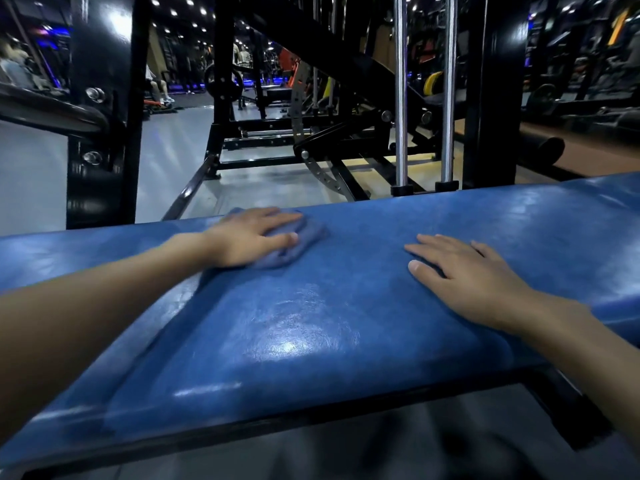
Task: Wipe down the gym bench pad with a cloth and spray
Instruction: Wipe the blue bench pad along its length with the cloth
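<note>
While the left hand [251,237] presses flat on the blue cloth [303,242] beneath it and the right hand [464,275] rests empty alongside on the bench pad [294,334], the ungripped cloth could bunch, skipping patches.

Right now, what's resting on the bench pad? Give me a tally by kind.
Hands: 2 (left hand pressing on the cloth, right hand flat on the pad)
Cloth: 1
Total: 3
</note>
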The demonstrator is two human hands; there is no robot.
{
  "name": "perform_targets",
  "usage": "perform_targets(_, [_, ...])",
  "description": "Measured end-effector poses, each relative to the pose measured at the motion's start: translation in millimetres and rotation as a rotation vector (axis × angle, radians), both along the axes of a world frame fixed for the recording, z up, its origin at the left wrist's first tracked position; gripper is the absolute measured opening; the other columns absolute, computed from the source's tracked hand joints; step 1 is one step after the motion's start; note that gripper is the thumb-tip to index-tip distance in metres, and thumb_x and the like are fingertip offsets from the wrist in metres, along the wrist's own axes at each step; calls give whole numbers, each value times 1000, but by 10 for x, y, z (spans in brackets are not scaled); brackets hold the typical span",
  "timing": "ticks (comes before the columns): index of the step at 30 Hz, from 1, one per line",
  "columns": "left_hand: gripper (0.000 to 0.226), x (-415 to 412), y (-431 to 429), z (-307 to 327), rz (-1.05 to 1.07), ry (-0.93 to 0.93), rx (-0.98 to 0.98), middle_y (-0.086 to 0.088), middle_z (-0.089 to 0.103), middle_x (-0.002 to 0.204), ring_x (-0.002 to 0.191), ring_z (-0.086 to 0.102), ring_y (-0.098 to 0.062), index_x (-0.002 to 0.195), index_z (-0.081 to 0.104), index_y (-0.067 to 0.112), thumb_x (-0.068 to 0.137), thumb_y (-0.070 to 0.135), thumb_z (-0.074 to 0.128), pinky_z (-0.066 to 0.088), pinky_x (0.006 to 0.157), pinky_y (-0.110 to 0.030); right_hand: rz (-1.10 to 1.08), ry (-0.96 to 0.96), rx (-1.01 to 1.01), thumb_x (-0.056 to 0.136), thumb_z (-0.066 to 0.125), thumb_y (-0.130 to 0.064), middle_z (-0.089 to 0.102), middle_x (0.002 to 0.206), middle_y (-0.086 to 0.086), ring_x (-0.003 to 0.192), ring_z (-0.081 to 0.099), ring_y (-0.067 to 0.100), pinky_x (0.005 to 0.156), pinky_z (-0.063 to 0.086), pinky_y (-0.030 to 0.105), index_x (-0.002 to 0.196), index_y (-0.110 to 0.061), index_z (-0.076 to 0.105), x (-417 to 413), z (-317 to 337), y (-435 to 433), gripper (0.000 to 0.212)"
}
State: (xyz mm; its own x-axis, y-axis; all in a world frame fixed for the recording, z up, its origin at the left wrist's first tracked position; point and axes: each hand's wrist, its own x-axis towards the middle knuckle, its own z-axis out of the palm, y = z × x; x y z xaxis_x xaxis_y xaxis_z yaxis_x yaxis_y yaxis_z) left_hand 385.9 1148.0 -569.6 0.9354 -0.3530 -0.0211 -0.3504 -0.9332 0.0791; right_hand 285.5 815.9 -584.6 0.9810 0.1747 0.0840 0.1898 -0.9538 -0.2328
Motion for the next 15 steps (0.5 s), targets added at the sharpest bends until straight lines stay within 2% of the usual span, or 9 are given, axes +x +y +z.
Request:
perform_targets(3, [85, 227, 243, -6, 217, -20, -6, 6, 26, 161, 147, 27, -24, 147, 20, 58, 69, 89, 12, 17, 118, -53, -4, -1, -12, 98, 21, -55, 18, 161, -16, 149, 7, 4, 121, 4, 46, 149, -41, 30, 23, -6, 7, 53])
perform_targets(7, [72, 144, 132, -39, 225, -27, 62, 7, 25, 161, 146, 26, -26, 148, 16, 56, 80, 81, 13, 18, 116, -55, -2, 11, -22, 98, 20, -56, 16, 162, -16, 149, 7, 4, 120, 5, 48, 149, -42, 28, 32, -4, 6, 53])
perform_targets(11, [85, -350, -136, -10, 61, -28, 70, 8, 21, 163, 149, 19, -20, 148, 13, 58, 68, 83, 3, 14, 118, -51, -5, 7, -26, 99, 21, -57, 17, 161, -15, 148, 8, 5, 120, 5, 48, 149, -42, 28, 21, 8, 7, 53])
perform_targets(15, [75, -983, -539, -29, -273, -39, 128, 10, 9, 165, 151, 6, -18, 146, 4, 62, 74, 81, 3, 9, 120, -47, -17, 0, -28, 99, 23, -55, 19, 161, -14, 149, 10, 6, 120, 7, 47, 149, -41, 30, -3, 10, 32, 52])
